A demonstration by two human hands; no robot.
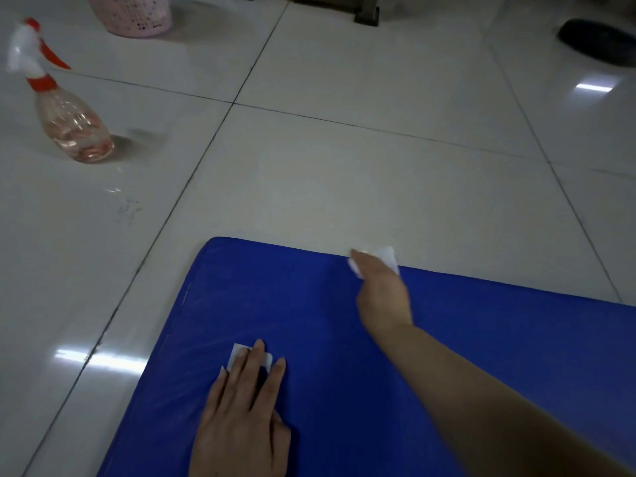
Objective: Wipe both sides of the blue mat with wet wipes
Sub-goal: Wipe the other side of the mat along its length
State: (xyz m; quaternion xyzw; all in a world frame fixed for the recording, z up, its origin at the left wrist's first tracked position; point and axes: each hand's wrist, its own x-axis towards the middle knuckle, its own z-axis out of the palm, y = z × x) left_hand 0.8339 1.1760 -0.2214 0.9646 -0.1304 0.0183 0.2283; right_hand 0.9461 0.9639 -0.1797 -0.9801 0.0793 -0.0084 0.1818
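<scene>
Wiping top face of blue mat [344,339], both hands.
Left hand [241,404] pressing flat on a wipe [239,352]; right hand [383,294] clutching second wipe [389,258] at far edge; likely sweeping back next.

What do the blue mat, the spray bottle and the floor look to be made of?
Blue mat: probably vinyl-covered foam, with a smooth, faintly shiny skin, streaks and a rounded padded edge.
Spray bottle: clear pinkish plastic, see-through, with a red and white trigger head.
Floor: glazed ceramic tile by the look, pale and glossy, with light reflections and dark grout lines.
</scene>
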